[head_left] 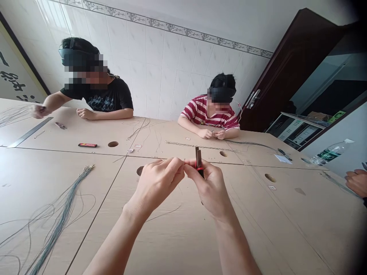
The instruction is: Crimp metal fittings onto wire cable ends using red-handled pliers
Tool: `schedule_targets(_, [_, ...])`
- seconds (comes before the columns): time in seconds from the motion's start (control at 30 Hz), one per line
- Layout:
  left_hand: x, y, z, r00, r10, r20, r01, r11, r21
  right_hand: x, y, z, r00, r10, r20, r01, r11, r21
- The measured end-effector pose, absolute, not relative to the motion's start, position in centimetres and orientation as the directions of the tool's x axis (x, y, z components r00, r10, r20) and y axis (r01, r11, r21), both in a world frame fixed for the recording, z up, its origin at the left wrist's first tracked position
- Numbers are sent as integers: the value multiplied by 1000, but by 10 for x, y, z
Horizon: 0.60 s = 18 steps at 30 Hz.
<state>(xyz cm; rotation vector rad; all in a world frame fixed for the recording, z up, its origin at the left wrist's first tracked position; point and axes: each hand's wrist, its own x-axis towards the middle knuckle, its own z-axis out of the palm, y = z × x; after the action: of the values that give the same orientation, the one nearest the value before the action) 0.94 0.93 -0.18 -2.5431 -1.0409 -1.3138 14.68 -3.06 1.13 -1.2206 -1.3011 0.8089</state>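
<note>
My left hand (160, 181) is closed in a pinch at the centre, its fingertips meeting those of my right hand (208, 183). What sits between the fingertips is too small to make out; a thin thread (168, 212) shows below my left hand. Pliers (198, 158) with red on the handle are held in my right hand, jaws pointing up and away. A long bundle of grey-green threads (64, 214) lies on the table to the left, its knobbly tips at the far end.
Across the table (172, 248) sit two people, in a black shirt (107, 95) and a striped shirt (200, 110). A metal ruler (31, 131) and red-black box cutter (87, 145) lie left. A bottle (332, 152) and another person's hand (357, 181) are right.
</note>
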Motion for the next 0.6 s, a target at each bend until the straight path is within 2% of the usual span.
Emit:
schedule_targets(0.23, [19, 8, -9, 437, 458, 774, 604, -787, 125, 154, -24, 2, 260, 920, 294, 207, 245, -947])
schedule_targets(0.3, [19, 6, -9, 441, 475, 761, 586, -795, 157, 156, -23, 1, 252, 921, 298, 215, 247, -945])
schedule_targets(0.47, [16, 2, -2, 420, 594, 687, 523, -776, 351, 157, -22, 0, 255, 921, 293, 227, 237, -944])
schedule_targets(0.6, [15, -1, 0, 429, 617, 660, 537, -762, 363, 156, -24, 3, 237, 927, 291, 272, 224, -936])
